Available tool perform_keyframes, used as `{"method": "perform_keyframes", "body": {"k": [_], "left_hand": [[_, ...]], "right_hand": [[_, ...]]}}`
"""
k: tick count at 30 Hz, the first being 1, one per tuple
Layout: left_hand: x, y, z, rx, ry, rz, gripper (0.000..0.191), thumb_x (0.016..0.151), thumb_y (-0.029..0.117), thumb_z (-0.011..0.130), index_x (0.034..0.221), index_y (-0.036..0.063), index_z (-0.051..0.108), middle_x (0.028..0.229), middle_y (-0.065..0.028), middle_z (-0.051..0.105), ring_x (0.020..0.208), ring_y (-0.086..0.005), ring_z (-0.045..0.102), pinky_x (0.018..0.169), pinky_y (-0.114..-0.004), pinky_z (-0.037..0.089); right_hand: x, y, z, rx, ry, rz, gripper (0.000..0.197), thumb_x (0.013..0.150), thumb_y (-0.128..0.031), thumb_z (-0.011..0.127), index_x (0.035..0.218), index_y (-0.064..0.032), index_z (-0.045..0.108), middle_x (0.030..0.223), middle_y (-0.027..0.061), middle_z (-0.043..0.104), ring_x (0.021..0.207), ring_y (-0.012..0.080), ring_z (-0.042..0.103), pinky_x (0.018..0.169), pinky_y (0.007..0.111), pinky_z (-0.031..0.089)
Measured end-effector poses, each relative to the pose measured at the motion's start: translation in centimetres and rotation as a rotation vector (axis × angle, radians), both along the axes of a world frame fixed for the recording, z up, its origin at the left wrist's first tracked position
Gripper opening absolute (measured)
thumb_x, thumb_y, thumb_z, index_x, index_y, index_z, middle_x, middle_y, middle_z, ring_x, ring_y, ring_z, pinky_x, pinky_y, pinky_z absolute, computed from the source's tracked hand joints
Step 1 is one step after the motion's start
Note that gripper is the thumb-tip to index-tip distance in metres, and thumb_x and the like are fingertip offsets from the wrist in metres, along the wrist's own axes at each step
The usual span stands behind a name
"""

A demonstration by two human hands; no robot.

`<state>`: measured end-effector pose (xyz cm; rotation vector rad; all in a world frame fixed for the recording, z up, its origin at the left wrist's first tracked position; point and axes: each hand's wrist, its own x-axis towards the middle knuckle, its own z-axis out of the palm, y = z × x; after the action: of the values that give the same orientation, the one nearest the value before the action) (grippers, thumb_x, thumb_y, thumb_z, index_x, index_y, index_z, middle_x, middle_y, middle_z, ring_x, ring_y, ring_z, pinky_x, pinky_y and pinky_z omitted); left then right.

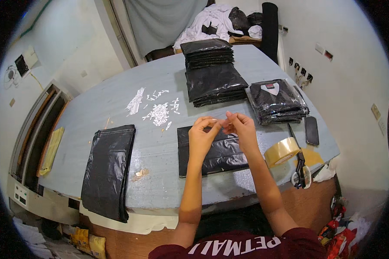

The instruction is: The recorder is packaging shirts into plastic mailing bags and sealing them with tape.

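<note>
My left hand and my right hand meet above a black plastic bag lying flat on the table. Their fingertips pinch a small pale item, too small to tell what it is. Left of them lies a loose heap of small white strips or clips, with a denser bundle of similar white pieces beyond it. A stack of flat black plastic bags overhangs the table's near left edge.
Tall stacks of black packages stand ahead. Clear-bagged dark garments are piled at right, near a phone, a roll of clear tape and black-handled scissors. A roll of black material stands beyond the table.
</note>
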<state>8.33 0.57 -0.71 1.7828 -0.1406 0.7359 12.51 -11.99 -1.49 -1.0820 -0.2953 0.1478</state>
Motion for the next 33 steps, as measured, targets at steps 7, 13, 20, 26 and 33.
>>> {"method": "perform_keyframes", "body": {"k": [7, 13, 20, 26, 33], "left_hand": [[1.4, -0.3, -3.7, -0.366, 0.161, -0.132, 0.019, 0.081, 0.02, 0.063, 0.084, 0.0009, 0.062, 0.073, 0.0007, 0.058, 0.067, -0.0054, 0.05, 0.061, -0.018, 0.039], [1.9, -0.1, -6.2, -0.248, 0.231, -0.109, 0.017, 0.081, 0.016, 0.062, 0.083, -0.0005, 0.061, 0.07, -0.0016, 0.061, 0.066, -0.0039, 0.052, 0.062, -0.018, 0.04], [2.1, -1.4, -7.2, -0.217, 0.271, -0.087, 0.017, 0.079, 0.016, 0.065, 0.08, -0.0004, 0.062, 0.069, -0.0025, 0.062, 0.064, -0.0052, 0.052, 0.057, -0.019, 0.041], [1.9, -1.4, -6.5, -0.32, 0.296, -0.154, 0.015, 0.08, 0.015, 0.064, 0.082, -0.0001, 0.062, 0.071, 0.0003, 0.06, 0.064, -0.0037, 0.048, 0.058, -0.018, 0.038], [2.0, -1.2, -6.7, -0.259, 0.238, -0.011, 0.018, 0.079, 0.016, 0.065, 0.072, 0.0024, 0.057, 0.068, 0.001, 0.055, 0.062, -0.0045, 0.047, 0.057, -0.02, 0.039]], "right_hand": [[1.0, 1.1, -3.0, -0.079, -0.184, -0.137, 0.02, 0.081, -0.022, 0.062, 0.074, -0.0035, 0.058, 0.067, 0.0017, 0.058, 0.056, 0.0051, 0.048, 0.051, 0.019, 0.037], [1.4, 1.2, -4.9, -0.173, -0.181, -0.172, 0.017, 0.08, -0.017, 0.064, 0.071, -0.0043, 0.056, 0.067, 0.0003, 0.057, 0.058, 0.0041, 0.047, 0.053, 0.018, 0.037], [1.9, 2.0, -7.2, 0.192, -0.078, -0.198, 0.019, 0.083, -0.013, 0.059, 0.066, -0.0064, 0.052, 0.062, -0.0029, 0.05, 0.057, 0.0039, 0.045, 0.055, 0.019, 0.038], [1.7, 2.3, -7.1, 0.111, -0.161, -0.308, 0.019, 0.085, -0.016, 0.057, 0.071, -0.005, 0.053, 0.067, -0.0034, 0.05, 0.061, 0.0031, 0.043, 0.057, 0.018, 0.036], [1.1, 2.2, -7.2, -0.081, -0.267, -0.407, 0.02, 0.087, -0.017, 0.054, 0.077, 0.0006, 0.058, 0.071, 0.0005, 0.054, 0.062, 0.0062, 0.048, 0.056, 0.02, 0.038]]}}
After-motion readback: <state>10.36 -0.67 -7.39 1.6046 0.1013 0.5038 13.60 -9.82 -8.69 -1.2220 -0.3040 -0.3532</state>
